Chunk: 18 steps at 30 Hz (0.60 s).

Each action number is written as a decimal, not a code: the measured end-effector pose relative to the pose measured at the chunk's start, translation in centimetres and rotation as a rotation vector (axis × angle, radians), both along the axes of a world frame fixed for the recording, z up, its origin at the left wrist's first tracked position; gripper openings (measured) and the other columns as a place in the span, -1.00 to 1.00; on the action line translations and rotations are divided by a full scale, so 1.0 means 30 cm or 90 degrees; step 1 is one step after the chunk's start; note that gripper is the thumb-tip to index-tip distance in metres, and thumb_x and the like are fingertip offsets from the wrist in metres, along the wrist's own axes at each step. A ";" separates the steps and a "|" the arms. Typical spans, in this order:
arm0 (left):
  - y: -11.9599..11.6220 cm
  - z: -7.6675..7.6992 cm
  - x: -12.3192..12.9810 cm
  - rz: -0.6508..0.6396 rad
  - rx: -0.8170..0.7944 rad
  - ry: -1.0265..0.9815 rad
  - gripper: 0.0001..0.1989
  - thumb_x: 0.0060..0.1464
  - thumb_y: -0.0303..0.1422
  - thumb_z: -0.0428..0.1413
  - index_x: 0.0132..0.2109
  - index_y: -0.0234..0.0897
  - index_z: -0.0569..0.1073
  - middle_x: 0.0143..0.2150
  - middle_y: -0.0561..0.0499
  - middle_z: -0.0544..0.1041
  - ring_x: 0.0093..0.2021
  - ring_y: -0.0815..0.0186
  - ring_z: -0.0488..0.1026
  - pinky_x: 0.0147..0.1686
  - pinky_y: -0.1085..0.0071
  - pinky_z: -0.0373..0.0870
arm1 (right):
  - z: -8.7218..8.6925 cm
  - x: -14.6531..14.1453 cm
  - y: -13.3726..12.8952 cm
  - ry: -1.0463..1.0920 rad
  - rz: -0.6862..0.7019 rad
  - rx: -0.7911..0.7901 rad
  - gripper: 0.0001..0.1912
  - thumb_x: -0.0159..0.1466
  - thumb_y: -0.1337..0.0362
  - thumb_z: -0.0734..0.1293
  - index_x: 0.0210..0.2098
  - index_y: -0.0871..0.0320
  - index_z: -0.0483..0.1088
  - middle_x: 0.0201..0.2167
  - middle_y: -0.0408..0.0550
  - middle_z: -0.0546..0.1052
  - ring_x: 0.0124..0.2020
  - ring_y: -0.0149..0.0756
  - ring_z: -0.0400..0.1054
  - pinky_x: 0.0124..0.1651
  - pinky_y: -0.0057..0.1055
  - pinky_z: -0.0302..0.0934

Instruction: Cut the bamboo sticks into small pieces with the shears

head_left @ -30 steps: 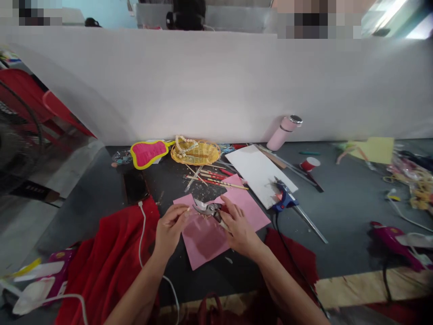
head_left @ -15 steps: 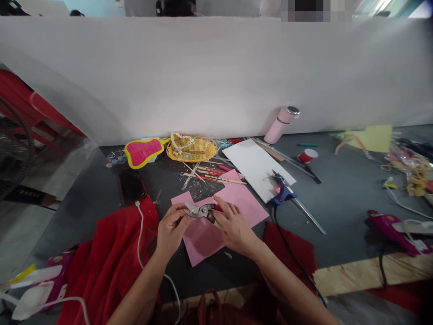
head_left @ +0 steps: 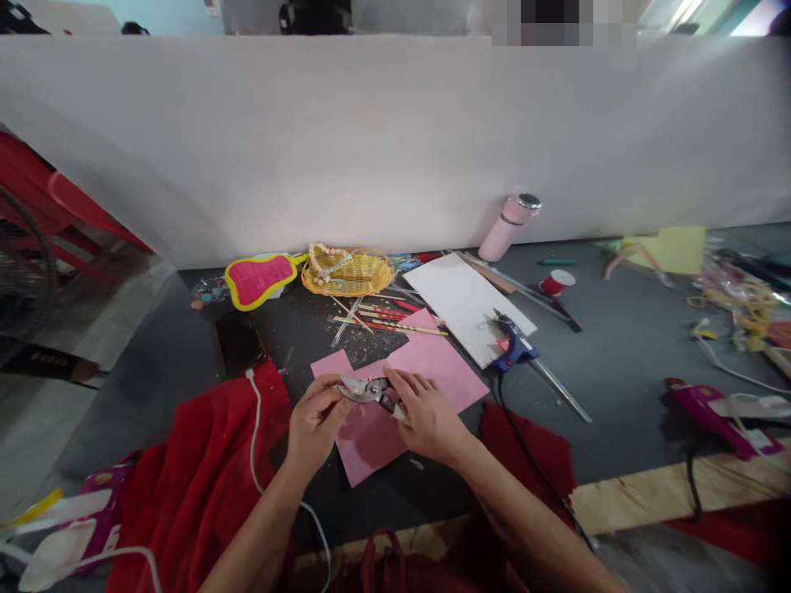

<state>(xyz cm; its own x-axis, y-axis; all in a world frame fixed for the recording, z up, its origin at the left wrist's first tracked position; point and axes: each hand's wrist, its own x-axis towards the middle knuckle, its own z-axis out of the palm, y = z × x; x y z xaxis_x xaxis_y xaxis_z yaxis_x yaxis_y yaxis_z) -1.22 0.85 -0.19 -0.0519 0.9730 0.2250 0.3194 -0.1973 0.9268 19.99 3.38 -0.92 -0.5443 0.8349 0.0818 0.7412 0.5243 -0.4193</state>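
Observation:
My right hand point(head_left: 426, 412) is wrapped round the handles of a pair of pruning shears point(head_left: 374, 389), whose blades point left. Close to the blade tips, my left hand point(head_left: 316, 418) has its thumb and fingers pinched together. Something small and pale shows between the blades there, too small to name. Beneath both hands lies a cut sheet of pink paper point(head_left: 432, 362). Just beyond it, several patterned sticks point(head_left: 386, 323) lie among small clear crumbs on the dark table point(head_left: 432, 502).
A blue glue gun point(head_left: 514, 346) rests on a white board point(head_left: 461, 296), its black cord running toward me. Behind are a wicker basket point(head_left: 364, 276), a yellow-and-pink paddle shape point(head_left: 259, 282) and a pink bottle point(head_left: 507, 229). Red cloth point(head_left: 203, 461) and a phone point(head_left: 240, 342) lie left.
The right-hand fingers have closed further round the shears' handles, and the blades have shifted slightly. My left hand stays pinched by the tips. The whole view has moved a little.

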 end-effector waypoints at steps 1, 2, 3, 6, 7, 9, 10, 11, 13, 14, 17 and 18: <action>-0.002 0.000 0.001 -0.001 -0.001 -0.002 -0.87 0.08 -0.36 0.13 -0.34 -0.23 0.58 -0.20 -0.05 0.49 -0.18 0.28 0.45 -0.18 0.43 0.40 | 0.005 -0.001 -0.001 -0.010 -0.001 -0.008 -0.31 0.16 0.37 0.21 0.27 0.22 -0.03 0.12 0.15 0.32 0.04 -0.05 0.20 0.04 -0.13 0.11; -0.004 -0.001 0.002 -0.002 -0.001 -0.004 -0.87 0.08 -0.36 0.13 -0.34 -0.23 0.58 -0.20 -0.05 0.49 -0.18 0.28 0.45 -0.18 0.43 0.40 | 0.010 -0.002 -0.001 -0.018 -0.007 -0.009 -0.33 0.17 0.37 0.21 0.27 0.21 0.00 0.07 0.14 0.35 0.02 -0.07 0.22 0.03 -0.14 0.11; -0.006 -0.001 0.003 -0.004 -0.001 -0.005 -0.87 0.08 -0.36 0.12 -0.33 -0.23 0.58 -0.20 -0.05 0.49 -0.18 0.28 0.45 -0.19 0.43 0.40 | 0.014 -0.003 -0.002 -0.024 -0.014 -0.007 -0.35 0.17 0.38 0.20 0.26 0.20 0.02 0.03 0.13 0.37 0.00 -0.08 0.23 0.02 -0.15 0.11; -0.010 -0.001 0.006 -0.008 0.002 -0.003 -0.87 0.08 -0.37 0.12 -0.30 -0.22 0.59 -0.20 -0.05 0.49 -0.19 0.29 0.45 -0.19 0.44 0.40 | 0.023 -0.004 -0.003 -0.033 -0.026 0.003 -0.43 0.22 0.38 0.18 0.22 0.17 0.09 -0.03 0.11 0.41 -0.04 -0.10 0.25 0.00 -0.19 0.11; -0.012 -0.001 0.007 -0.007 0.003 -0.003 -0.87 0.08 -0.37 0.13 -0.30 -0.22 0.59 -0.21 -0.05 0.49 -0.19 0.28 0.45 -0.19 0.44 0.40 | 0.025 -0.004 -0.003 -0.036 -0.027 0.004 -0.47 0.24 0.37 0.17 0.21 0.16 0.11 -0.05 0.11 0.42 -0.05 -0.11 0.26 -0.02 -0.21 0.12; -0.013 0.000 0.010 -0.004 0.000 -0.003 -0.87 0.08 -0.36 0.13 -0.30 -0.22 0.59 -0.22 -0.05 0.49 -0.20 0.28 0.45 -0.20 0.43 0.40 | 0.026 -0.003 -0.002 -0.042 -0.029 0.002 -0.53 0.28 0.36 0.13 0.19 0.13 0.13 -0.09 0.10 0.44 -0.09 -0.14 0.29 -0.06 -0.25 0.13; -0.013 0.000 0.012 -0.002 -0.001 -0.003 -0.87 0.08 -0.35 0.13 -0.31 -0.23 0.58 -0.22 -0.05 0.49 -0.21 0.27 0.45 -0.20 0.43 0.40 | 0.025 -0.003 -0.002 -0.045 -0.030 0.002 -0.55 0.29 0.36 0.12 0.18 0.12 0.14 -0.10 0.09 0.44 -0.10 -0.15 0.30 -0.07 -0.26 0.13; -0.012 0.000 0.012 -0.002 0.000 -0.003 -0.87 0.08 -0.35 0.12 -0.32 -0.24 0.58 -0.23 -0.05 0.49 -0.21 0.27 0.45 -0.21 0.43 0.40 | 0.024 -0.003 -0.001 -0.047 -0.031 0.003 -0.56 0.30 0.35 0.12 0.18 0.11 0.14 -0.11 0.09 0.45 -0.10 -0.15 0.30 -0.07 -0.26 0.13; -0.008 -0.001 0.012 -0.007 0.000 -0.004 -0.88 0.08 -0.36 0.12 -0.33 -0.25 0.55 -0.23 -0.06 0.49 -0.22 0.28 0.45 -0.22 0.43 0.39 | 0.021 -0.001 0.002 -0.045 -0.040 0.009 -0.56 0.30 0.36 0.12 0.17 0.11 0.14 -0.10 0.08 0.44 -0.09 -0.14 0.30 -0.06 -0.26 0.13; -0.006 -0.002 0.011 -0.008 -0.002 -0.007 -0.89 0.08 -0.36 0.11 -0.33 -0.25 0.54 -0.23 -0.06 0.49 -0.22 0.28 0.45 -0.22 0.43 0.38 | 0.018 0.000 0.004 -0.041 -0.046 0.012 -0.55 0.29 0.36 0.13 0.18 0.11 0.14 -0.08 0.09 0.43 -0.07 -0.14 0.29 -0.04 -0.25 0.13; 0.002 -0.005 0.003 -0.001 -0.010 -0.008 -0.91 0.08 -0.38 0.11 -0.32 -0.26 0.50 -0.25 -0.05 0.50 -0.24 0.28 0.44 -0.22 0.41 0.37 | 0.009 0.003 0.010 -0.026 -0.059 0.019 -0.50 0.27 0.37 0.14 0.21 0.13 0.09 -0.04 0.10 0.41 -0.04 -0.12 0.26 0.00 -0.21 0.13; 0.003 -0.006 0.001 0.004 -0.012 -0.005 -0.91 0.08 -0.38 0.10 -0.33 -0.26 0.50 -0.27 -0.04 0.50 -0.24 0.28 0.44 -0.22 0.41 0.36 | 0.007 0.005 0.011 -0.024 -0.057 0.017 -0.47 0.26 0.38 0.14 0.22 0.14 0.07 -0.02 0.11 0.40 -0.03 -0.12 0.25 0.01 -0.21 0.13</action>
<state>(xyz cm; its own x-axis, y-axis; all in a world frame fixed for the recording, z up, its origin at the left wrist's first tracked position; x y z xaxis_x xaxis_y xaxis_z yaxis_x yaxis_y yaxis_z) -1.19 0.94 -0.37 -0.0589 0.9767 0.2062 0.3134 -0.1780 0.9328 20.13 3.72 -0.72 -0.4709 0.8780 0.0855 0.8001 0.4659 -0.3778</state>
